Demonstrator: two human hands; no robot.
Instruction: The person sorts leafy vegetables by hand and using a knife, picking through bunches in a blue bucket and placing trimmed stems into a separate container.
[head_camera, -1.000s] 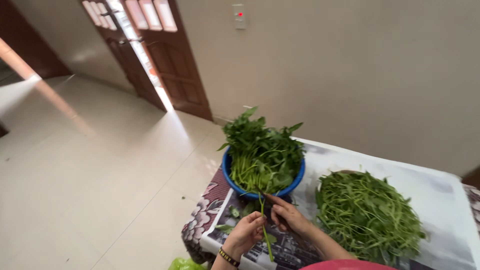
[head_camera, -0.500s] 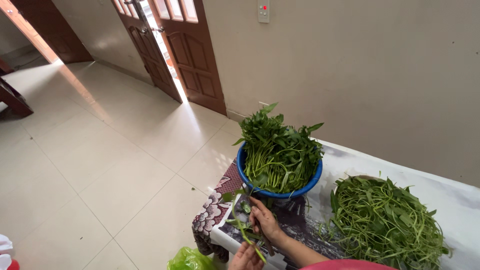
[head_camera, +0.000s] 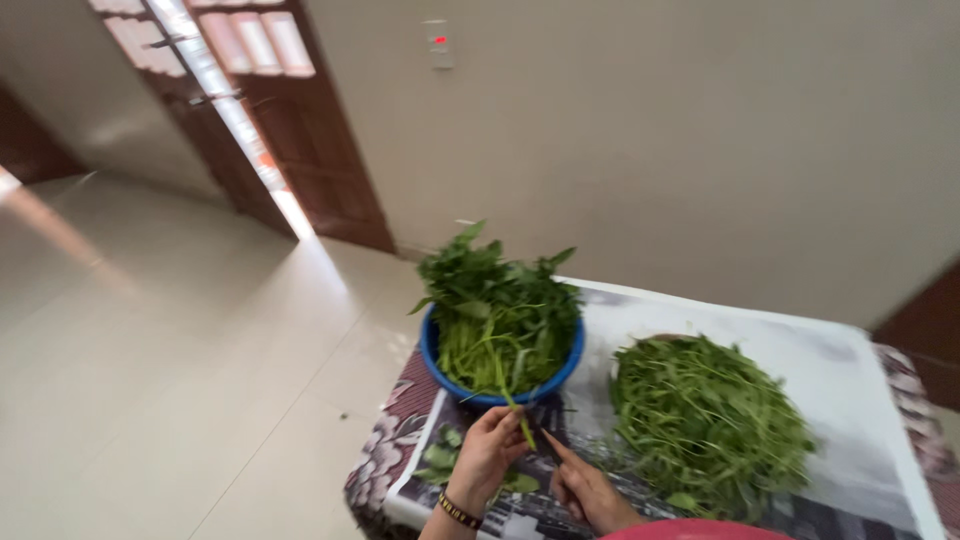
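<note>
- Seen from above: pale, glossy tiled floor (head_camera: 150, 380) filling the left half of the view, lit by glare from the doorway.
- Plain beige wall (head_camera: 650, 150) behind the bench, with a small white switch plate (head_camera: 437, 45) high up.
- Dark brown wooden door with glass panes (head_camera: 300, 130) at upper left, standing open.
- Low bench (head_camera: 860, 400) at lower right, covered with printed newspaper sheets over a patterned maroon and white cloth (head_camera: 385, 455) that shows at the left edge.
- Wide heap of thin, trimmed green stems and leaves (head_camera: 705, 420) on the right part of the bench, resting in a shallow tray whose rim barely shows.
- Round blue plastic basin (head_camera: 440, 365) at the bench's near-left corner, just beside the heap, piled high with leafy green vegetable stalks (head_camera: 500, 310) that rise above its rim.
- Few loose green leaves (head_camera: 440, 460) lying on the newspaper, left of the hands.
- Left hand (head_camera: 490, 450) in front of the basin, wearing a dark beaded bracelet (head_camera: 460, 510) on the wrist; fingers closed around a single green stalk (head_camera: 520, 420) that hangs from the basin's front edge.
- Right hand (head_camera: 585, 490) just right of the left, low over the newspaper; fingers partly curled with the index stretched toward the stalk; cannot tell whether anything is held in it.
</note>
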